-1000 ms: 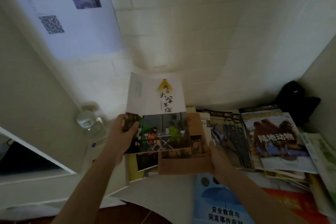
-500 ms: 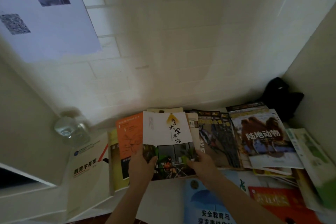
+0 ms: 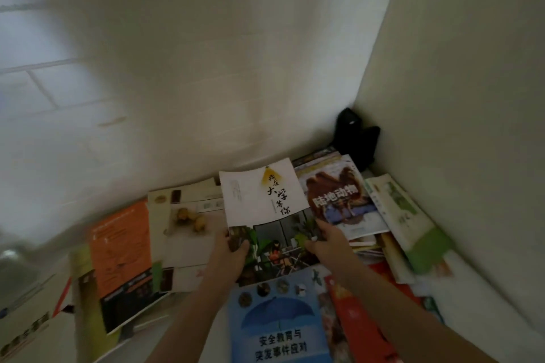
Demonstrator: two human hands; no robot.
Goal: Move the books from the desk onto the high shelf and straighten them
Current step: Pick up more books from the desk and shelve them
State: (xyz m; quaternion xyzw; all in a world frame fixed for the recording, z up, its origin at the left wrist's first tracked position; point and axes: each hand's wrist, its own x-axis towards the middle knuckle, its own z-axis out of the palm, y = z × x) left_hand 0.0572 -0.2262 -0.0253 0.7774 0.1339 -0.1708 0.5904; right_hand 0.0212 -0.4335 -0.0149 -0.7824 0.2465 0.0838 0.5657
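Pale tiled wall (image 3: 206, 68) behind, plain side panel (image 3: 472, 97) on the right, meeting in a corner. Below, a white bench (image 3: 477, 298) strewn with overlapping books lying flat.

Nearest the camera, a blue book (image 3: 280, 327) with an umbrella drawing and bold dark characters. To the left, an orange book (image 3: 121, 244) with a dark lower band, overlapping a cream book (image 3: 188, 233) printed with yellow fruit. To the right, a camel-cover book (image 3: 339, 197) with large white characters, and beside it a green-and-white book (image 3: 404, 215) against the side panel. A red book (image 3: 362, 318) under the right forearm.

In the middle, held just above the pile, the white-topped book (image 3: 265, 206): thin softcover, upper half white with black brush calligraphy and a small yellow lamp shape, lower half a photograph of green plants and a seated figure in red. Tilted slightly, top edge toward the wall.

Left hand (image 3: 227, 256) gripping the book's lower left edge, thumb across the cover. Right hand (image 3: 327, 242) pinching the lower right edge, fingers curled over it.

Small dark object (image 3: 356, 135) in the far corner, too dim to identify.
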